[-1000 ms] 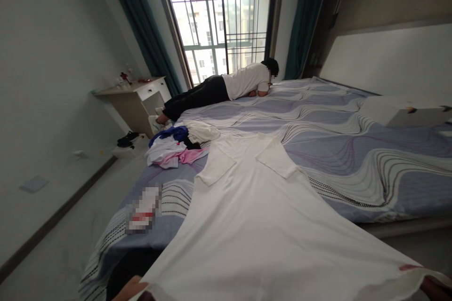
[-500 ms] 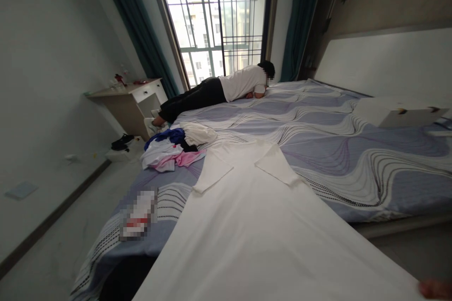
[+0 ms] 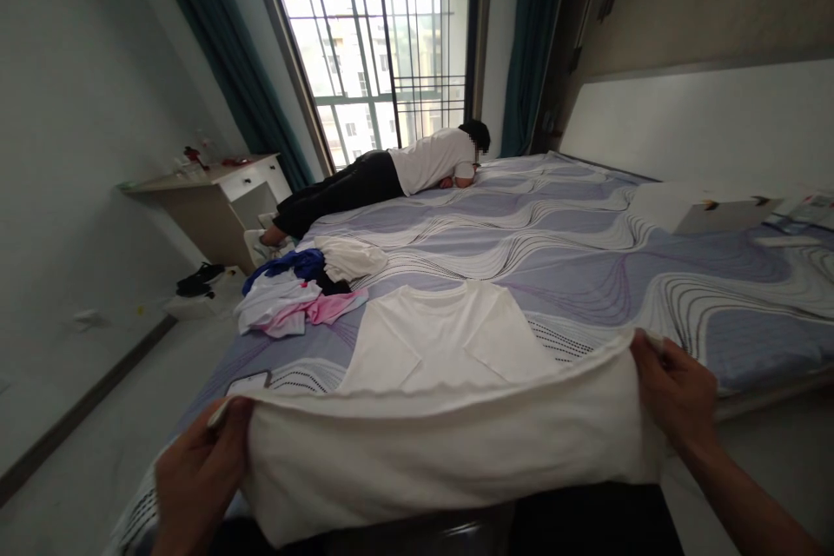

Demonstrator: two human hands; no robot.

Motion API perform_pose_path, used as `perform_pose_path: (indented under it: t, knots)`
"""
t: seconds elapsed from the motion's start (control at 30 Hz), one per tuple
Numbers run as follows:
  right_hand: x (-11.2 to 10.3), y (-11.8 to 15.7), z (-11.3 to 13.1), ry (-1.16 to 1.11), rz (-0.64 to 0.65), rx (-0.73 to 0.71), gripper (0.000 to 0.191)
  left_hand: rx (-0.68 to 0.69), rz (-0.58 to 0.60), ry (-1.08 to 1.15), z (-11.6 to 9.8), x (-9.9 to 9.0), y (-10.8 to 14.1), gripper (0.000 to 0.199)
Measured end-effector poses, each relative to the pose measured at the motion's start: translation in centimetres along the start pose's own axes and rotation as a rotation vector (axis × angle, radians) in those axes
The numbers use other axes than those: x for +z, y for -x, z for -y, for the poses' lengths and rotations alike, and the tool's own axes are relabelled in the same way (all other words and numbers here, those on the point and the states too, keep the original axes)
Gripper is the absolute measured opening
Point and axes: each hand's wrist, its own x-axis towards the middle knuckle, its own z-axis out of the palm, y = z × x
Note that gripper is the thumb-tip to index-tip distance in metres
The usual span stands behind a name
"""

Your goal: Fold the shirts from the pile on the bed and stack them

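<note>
A white T-shirt (image 3: 449,339) lies on the bed, its neckline toward the window and both short sleeves turned inward over the body. Its near end is lifted and stretched wide between my hands, bunched or folded over toward me. My left hand (image 3: 205,460) pinches the lifted edge at the lower left. At the right, my right hand (image 3: 678,382) grips the opposite corner of that edge, a little higher. Beyond my left hand a phone (image 3: 251,382) rests on the bed, partly hidden by the raised cloth.
A heap of clothes (image 3: 303,287) in white, blue, pink and black sits at the bed's left side. Another person (image 3: 423,161) lies across the far side of the bed (image 3: 579,269). A white box (image 3: 704,207) stands at the right, and a small desk (image 3: 208,182) at the left wall.
The shirt's near end, spread flat toward me before, has risen and come up between both hands. My left hand has entered the view, and my right hand has moved up and inward.
</note>
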Motion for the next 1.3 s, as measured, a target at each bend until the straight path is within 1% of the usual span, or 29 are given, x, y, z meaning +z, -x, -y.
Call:
perform_pose_path:
  t: [0.07, 0.13, 0.2, 0.3, 0.4, 0.47, 0.53, 0.7, 0.97, 1.13, 1.3]
  knots:
    - [3.3, -2.3, 0.3, -0.015, 0.028, -0.049, 0.054, -0.025, 0.061, 0.040, -0.8, 3.5, -2.6, 0.051]
    - [6.3, -4.2, -0.5, -0.027, 0.065, -0.080, 0.055, 0.002, 0.134, 0.100, -0.6, 7.3, -4.9, 0.048]
    - [9.2, -5.7, -2.2, -0.023, 0.146, -0.109, 0.055, 0.046, 0.222, 0.168, 0.5, 11.0, -6.6, 0.047]
    - [13.1, -7.1, -5.6, -0.042, 0.280, -0.147, 0.056, 0.059, 0.337, 0.255, 3.3, 16.1, -8.0, 0.050]
    - [16.3, -8.3, -8.4, -0.103, 0.321, -0.133, 0.058, 0.059, 0.353, 0.319, 5.6, 20.0, -8.9, 0.052]
    - [17.7, -9.2, -9.3, -0.132, 0.315, -0.106, 0.058, 0.057, 0.340, 0.337, 6.3, 21.8, -9.8, 0.050]
    - [18.8, -10.3, -9.5, -0.136, 0.312, -0.093, 0.059, 0.063, 0.333, 0.318, 6.4, 23.1, -10.9, 0.048]
    - [21.3, -13.1, -8.6, -0.038, 0.296, -0.116, 0.061, 0.093, 0.313, 0.181, 5.5, 25.4, -14.1, 0.045]
    - [25.5, -16.8, -8.8, 0.073, 0.284, -0.134, 0.058, 0.111, 0.327, 0.094, 5.3, 28.9, -17.4, 0.043]
    - [27.1, -18.4, -8.7, 0.197, 0.290, -0.124, 0.051, 0.128, 0.337, 0.024, 4.9, 30.5, -18.9, 0.043]
    - [27.9, -18.6, -8.1, 0.451, 0.311, -0.084, 0.048, 0.123, 0.366, -0.056, 4.3, 31.5, -19.4, 0.043]
